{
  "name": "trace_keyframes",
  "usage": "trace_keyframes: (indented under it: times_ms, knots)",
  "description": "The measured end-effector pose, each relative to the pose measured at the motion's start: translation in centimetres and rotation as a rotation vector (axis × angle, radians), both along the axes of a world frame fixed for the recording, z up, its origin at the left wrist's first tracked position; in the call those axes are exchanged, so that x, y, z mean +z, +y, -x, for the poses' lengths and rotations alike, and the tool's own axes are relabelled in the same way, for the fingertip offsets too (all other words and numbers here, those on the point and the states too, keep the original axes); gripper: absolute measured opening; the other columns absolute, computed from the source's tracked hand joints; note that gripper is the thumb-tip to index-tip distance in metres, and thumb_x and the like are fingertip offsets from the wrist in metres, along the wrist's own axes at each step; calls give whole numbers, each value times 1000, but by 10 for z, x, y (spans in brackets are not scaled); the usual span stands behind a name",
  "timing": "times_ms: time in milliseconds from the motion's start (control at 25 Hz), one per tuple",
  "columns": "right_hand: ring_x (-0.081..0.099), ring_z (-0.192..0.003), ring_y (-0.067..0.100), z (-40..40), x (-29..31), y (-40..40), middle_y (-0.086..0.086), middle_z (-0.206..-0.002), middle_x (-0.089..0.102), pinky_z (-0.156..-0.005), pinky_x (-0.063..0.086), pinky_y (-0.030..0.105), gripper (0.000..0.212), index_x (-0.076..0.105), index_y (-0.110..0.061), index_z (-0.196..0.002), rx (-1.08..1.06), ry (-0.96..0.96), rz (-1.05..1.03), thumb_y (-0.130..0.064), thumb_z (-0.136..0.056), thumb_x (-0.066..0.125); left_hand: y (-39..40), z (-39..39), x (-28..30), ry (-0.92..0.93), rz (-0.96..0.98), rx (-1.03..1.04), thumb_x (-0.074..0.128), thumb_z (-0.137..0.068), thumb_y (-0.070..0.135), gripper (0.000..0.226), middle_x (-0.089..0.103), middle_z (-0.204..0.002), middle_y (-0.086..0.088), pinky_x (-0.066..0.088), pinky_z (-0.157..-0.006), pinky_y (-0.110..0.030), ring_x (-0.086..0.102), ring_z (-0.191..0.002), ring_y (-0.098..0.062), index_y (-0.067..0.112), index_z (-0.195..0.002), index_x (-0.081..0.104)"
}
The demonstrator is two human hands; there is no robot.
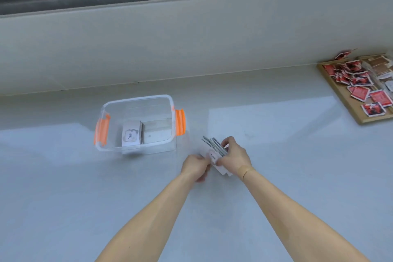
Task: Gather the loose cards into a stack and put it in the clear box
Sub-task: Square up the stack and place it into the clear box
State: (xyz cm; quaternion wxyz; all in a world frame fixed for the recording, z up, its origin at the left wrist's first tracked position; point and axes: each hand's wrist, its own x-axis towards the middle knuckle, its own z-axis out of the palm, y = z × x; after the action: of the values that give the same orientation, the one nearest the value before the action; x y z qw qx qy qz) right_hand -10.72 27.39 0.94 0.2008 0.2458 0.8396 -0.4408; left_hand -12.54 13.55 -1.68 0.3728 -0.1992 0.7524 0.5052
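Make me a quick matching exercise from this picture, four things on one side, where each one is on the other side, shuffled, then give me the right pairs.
Things
1. clear box
2. card stack in the box
3. loose cards
4. wooden tray

Places
A. at the far right of the counter, holding red packets
B. gripped between the left hand and right hand
C. on the counter left of the hands, lid off
D. standing on edge behind an orange latch side

Pairs: 1-C, 2-D, 3-B, 4-A
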Motion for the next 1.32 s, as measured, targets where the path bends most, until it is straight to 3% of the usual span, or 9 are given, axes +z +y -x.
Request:
trace_keyframes:
  times_ms: [80, 240, 360, 480, 680, 800, 1000, 1160, 1320]
  knots:
    - [58, -83, 26, -21, 3, -10, 0, -97, 61, -63, 44, 34, 45, 46, -26, -103, 181, 56, -121, -35, -62, 61, -23, -19, -2, 70, 87, -28, 63, -83, 29, 24, 63, -63, -6, 45, -49, -27, 51, -47, -21, 14, -65, 61]
    - [56, -89, 25, -53, -1, -32, -5, -102, 59, -66, 48, 37, 45, 43, -33, -105, 494, 189, -347, -6, -69, 52, -72, -58, -2, 140, 269, -167, 64, -73, 47, 32, 70, -71, 2, 53, -58, -32, 63, -58, -18, 16, -79, 65]
    - [53, -89, 24, -66, -5, -48, -8, -99, 58, -61, 40, 35, 50, 44, -33, -106, 638, 291, -377, -1, -67, 50, -103, -84, -3, 295, 414, -273, 64, -75, 52, 39, 63, -93, 11, 50, -67, -31, 63, -84, -12, 32, -107, 55]
    - [53, -86, 24, -69, -5, -67, -8, -98, 58, -61, 35, 34, 47, 46, -31, -106, 744, 426, -401, -1, -70, 52, -119, -101, -6, 505, 324, -294, 66, -82, 39, 61, 51, -115, 14, 51, -85, -36, 50, -109, -9, 40, -136, 38]
    - [54, -88, 24, -75, -13, -86, -5, -100, 60, -70, 39, 34, 41, 52, -25, -109, 792, 495, -394, -2, -74, 54, -125, -110, -16, 709, 409, -343, 63, -86, 36, 52, 55, -129, 12, 44, -94, -35, 44, -122, -15, 31, -135, 46]
    - [54, -92, 28, -84, -21, -96, 1, -104, 57, -81, 42, 38, 40, 54, -18, -111, 871, 467, -566, -6, -73, 55, -124, -112, -26, 722, 547, -440, 58, -89, 43, 50, 51, -135, 12, 36, -97, -31, 38, -129, -16, 28, -135, 45]
    - [54, -81, 30, -83, -25, -109, 2, -93, 59, -71, 41, 42, 35, 54, -18, -107, 864, 445, -712, -19, -73, 64, -123, -107, -28, 684, 527, -426, 60, -84, 45, 63, 45, -137, 10, 29, -101, -32, 33, -130, -18, 35, -140, 34]
    - [52, -80, 31, -76, -27, -107, 3, -92, 58, -67, 35, 40, 31, 52, -17, -102, 881, 428, -722, -25, -76, 67, -137, -110, -19, 547, 312, -126, 66, -77, 17, 89, 41, -144, 7, 27, -111, -34, 31, -136, -15, 34, -150, 19]
    - [51, -77, 30, -77, -25, -111, 3, -88, 56, -65, 33, 39, 29, 52, -16, -98, 880, 391, -737, -23, -75, 69, -155, -132, -9, 421, 97, 368, 48, -82, -8, 91, 22, -159, 11, 25, -117, -36, 22, -144, -7, 33, -152, 7]
